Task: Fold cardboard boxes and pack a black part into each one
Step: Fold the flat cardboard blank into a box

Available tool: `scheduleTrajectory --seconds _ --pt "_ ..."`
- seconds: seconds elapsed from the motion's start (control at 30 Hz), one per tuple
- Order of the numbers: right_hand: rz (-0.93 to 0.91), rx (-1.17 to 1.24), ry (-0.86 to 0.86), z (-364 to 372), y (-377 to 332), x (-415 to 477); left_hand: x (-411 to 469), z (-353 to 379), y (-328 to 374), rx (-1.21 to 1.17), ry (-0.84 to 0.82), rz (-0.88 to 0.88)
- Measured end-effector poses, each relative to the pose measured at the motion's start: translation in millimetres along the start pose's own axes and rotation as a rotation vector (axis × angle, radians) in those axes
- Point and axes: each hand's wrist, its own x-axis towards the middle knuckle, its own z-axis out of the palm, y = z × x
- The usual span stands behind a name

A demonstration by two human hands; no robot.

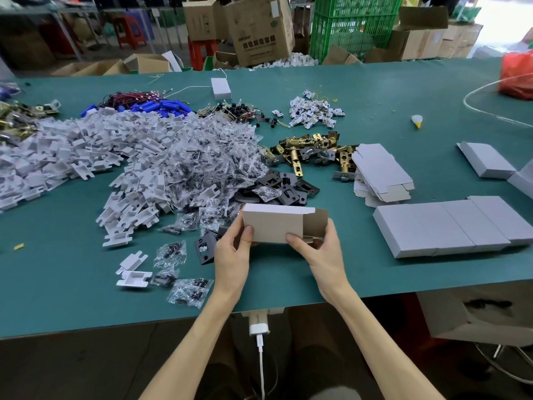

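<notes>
Hovering over the near part of the green desk (pixel 375 96), the half-formed cardboard box (pixel 274 226) is looking light and thin-walled, likely buckling if squeezed mid-panel. The left hand (pixel 232 255) and right hand (pixel 320 252) are both gripping it, thumbs on the front face, the right by the open flap end. The black parts (pixel 284 187) are lying just beyond, looking flat, stiff and easiest pinched by their edges.

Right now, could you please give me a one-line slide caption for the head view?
Left hand and right hand hold a cardboard box, right flap open, over the green table.
</notes>
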Motion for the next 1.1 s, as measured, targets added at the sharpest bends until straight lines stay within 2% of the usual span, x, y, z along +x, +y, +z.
scheduleTrajectory --seconds 0.23,0.4,0.5,0.6,0.73,0.9,1.0,1.1 --pt "-0.015 0.022 0.016 -0.7 0.7 0.6 -0.6 1.3 0.6 -0.001 0.014 -0.014" --pt "0.101 0.261 0.101 -1.7 0.1 3.0 -2.9 4.2 2.0 -0.090 -0.006 -0.032" --pt "0.056 0.167 0.016 0.3 -3.7 1.2 -4.8 6.5 2.8 -0.102 -0.114 -0.056" --pt "0.030 0.179 -0.007 1.8 -7.4 -0.6 -6.6 7.9 5.3 -0.095 -0.164 -0.058" --pt "-0.029 0.111 -0.040 2.2 -11.0 -1.6 -6.7 5.5 8.9 -0.122 -0.145 -0.024" --pt "-0.057 -0.037 -0.142 2.6 -9.6 -2.4 -6.6 4.7 6.5 -0.006 -0.192 0.068" --pt "-0.091 -0.161 -0.222 3.4 -5.7 -2.8 -7.9 5.2 7.8 0.031 -0.156 0.124" --pt "-0.112 -0.262 -0.236 5.7 -3.3 -3.9 -8.4 4.9 10.6 -0.040 -0.145 0.079"
